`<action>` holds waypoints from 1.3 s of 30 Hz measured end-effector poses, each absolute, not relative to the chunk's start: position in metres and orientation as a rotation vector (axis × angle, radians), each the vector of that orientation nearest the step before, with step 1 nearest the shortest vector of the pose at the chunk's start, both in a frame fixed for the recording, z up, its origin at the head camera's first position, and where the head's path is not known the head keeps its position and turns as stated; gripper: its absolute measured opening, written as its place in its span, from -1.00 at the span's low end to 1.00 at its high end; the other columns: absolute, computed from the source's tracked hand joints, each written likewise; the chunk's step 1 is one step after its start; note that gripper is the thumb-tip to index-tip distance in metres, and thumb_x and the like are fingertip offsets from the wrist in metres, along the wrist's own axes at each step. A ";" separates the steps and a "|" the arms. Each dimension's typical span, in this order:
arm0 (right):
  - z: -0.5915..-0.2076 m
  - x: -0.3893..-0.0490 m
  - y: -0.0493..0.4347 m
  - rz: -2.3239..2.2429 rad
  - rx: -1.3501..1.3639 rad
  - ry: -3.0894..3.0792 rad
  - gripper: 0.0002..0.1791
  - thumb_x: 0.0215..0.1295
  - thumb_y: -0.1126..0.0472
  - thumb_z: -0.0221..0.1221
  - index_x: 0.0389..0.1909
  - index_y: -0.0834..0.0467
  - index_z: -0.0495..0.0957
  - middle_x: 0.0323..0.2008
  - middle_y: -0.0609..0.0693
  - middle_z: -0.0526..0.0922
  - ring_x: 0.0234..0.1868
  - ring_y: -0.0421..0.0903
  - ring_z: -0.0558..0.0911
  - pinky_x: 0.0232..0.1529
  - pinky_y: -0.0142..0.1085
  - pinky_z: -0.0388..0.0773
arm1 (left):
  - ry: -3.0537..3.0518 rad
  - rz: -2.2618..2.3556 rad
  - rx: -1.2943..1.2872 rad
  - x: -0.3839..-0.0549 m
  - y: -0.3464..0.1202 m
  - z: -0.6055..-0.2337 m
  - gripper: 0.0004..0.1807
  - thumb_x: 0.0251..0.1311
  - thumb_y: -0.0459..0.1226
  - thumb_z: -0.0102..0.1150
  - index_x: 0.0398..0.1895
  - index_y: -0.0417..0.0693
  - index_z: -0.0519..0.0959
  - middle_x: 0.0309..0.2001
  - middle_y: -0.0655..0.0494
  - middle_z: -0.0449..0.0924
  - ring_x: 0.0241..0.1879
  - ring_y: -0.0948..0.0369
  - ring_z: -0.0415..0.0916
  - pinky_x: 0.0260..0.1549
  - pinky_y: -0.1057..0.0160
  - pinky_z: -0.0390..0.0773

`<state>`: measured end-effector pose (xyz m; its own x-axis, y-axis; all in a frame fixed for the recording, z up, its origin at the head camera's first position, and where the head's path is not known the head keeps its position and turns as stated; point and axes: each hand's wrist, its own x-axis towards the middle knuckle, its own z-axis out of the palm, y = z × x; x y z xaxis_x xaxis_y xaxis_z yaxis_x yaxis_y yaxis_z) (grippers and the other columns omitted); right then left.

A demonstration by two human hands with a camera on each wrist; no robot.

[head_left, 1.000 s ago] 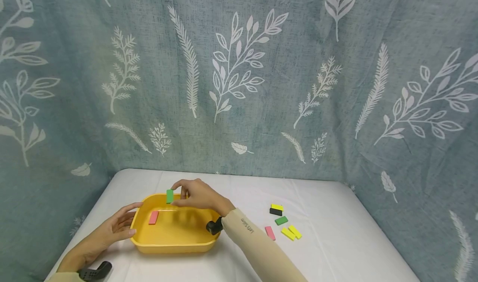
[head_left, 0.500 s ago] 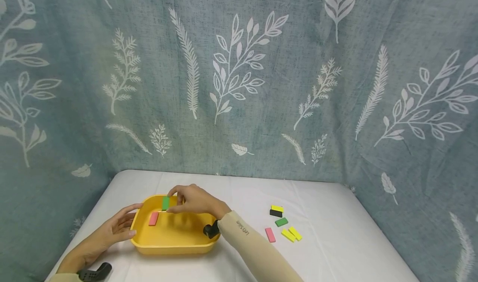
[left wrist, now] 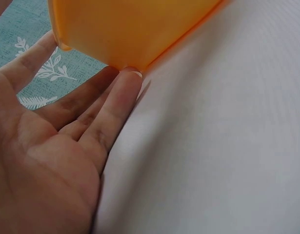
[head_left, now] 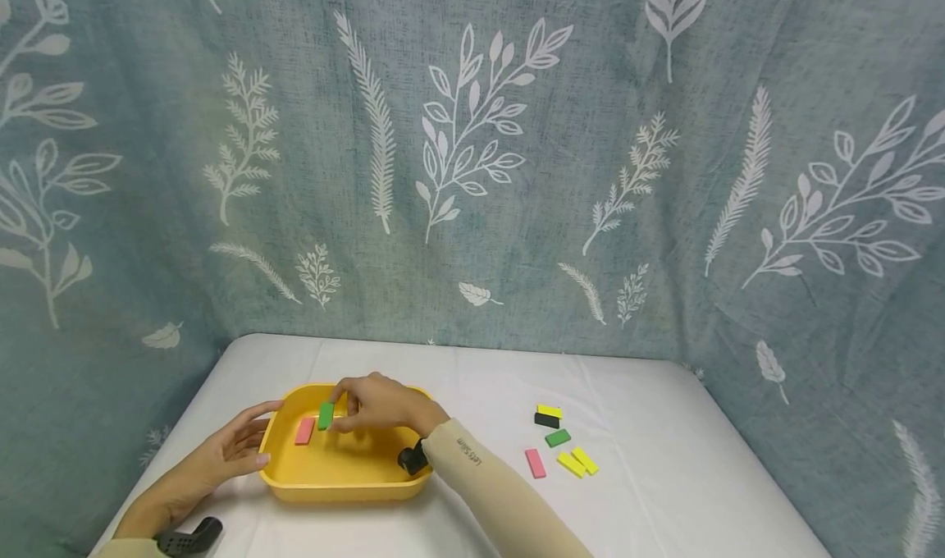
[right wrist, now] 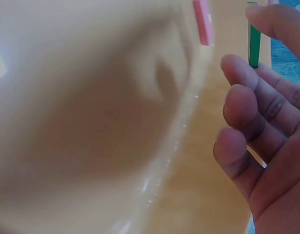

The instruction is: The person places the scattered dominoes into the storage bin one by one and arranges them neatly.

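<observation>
My right hand (head_left: 384,402) pinches a small green block (head_left: 326,416) by its ends, between thumb and fingers, over the left part of a yellow plastic tub (head_left: 347,494). In the right wrist view the green block (right wrist: 254,44) stands on edge in the grip, the other fingers hanging loosely curled. A pink block (head_left: 305,432) lies in the tub, just left of the green one. At the tub's left side is my left hand (head_left: 221,458), fingers extended; the left wrist view has the fingertips (left wrist: 128,83) against the tub's outer wall (left wrist: 125,29).
On the white cloth (head_left: 650,492) to the right lie a pink block (head_left: 535,463), a green block (head_left: 557,437), a black block (head_left: 547,420) and several yellow blocks (head_left: 571,464). A patterned curtain (head_left: 472,172) hangs behind and along both sides of the table.
My right hand has moved down and slightly left with the green block, from the tub's back rim to beside the pink block. My left hand has stayed in place.
</observation>
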<state>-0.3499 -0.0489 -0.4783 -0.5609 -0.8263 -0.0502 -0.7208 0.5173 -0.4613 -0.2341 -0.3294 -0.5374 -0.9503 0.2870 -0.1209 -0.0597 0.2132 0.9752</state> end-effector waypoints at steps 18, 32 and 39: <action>-0.499 -0.347 -0.063 -0.478 -1.232 2.560 -0.52 0.28 -0.16 0.39 0.08 0.02 0.58 -0.52 -0.29 0.58 -0.57 -0.36 0.50 -0.42 -0.52 0.43 | 2.237 1.799 0.225 -0.235 -0.330 -0.539 -0.15 0.43 -0.18 0.22 0.65 0.12 -0.01 0.53 -0.38 0.07 0.48 -0.30 0.11 0.29 -0.14 0.44; -0.505 -0.346 -0.070 -0.364 -1.202 2.631 -0.48 0.24 -0.23 0.40 0.08 -0.01 0.61 -0.50 -0.28 0.57 -0.51 -0.38 0.51 -0.43 -0.54 0.44 | 2.221 1.804 0.218 -0.235 -0.330 -0.538 -0.15 0.44 -0.18 0.22 0.65 0.12 -0.01 0.53 -0.37 0.07 0.47 -0.28 0.12 0.28 -0.11 0.46; -0.503 -0.343 -0.074 -0.284 -1.167 2.682 -0.46 0.23 -0.27 0.38 0.09 -0.05 0.62 -0.46 -0.27 0.54 -0.43 -0.35 0.49 -0.38 -0.53 0.43 | 2.219 1.805 0.232 -0.234 -0.331 -0.537 -0.16 0.44 -0.19 0.21 0.65 0.12 -0.01 0.53 -0.37 0.08 0.46 -0.27 0.14 0.26 -0.03 0.49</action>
<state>-0.3428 -0.0739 -0.5035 -0.6675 -0.7367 -0.1080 -0.6978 0.6696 -0.2543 -0.2339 -0.3307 -0.5373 -0.9504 0.2917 -0.1081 -0.0465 0.2104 0.9765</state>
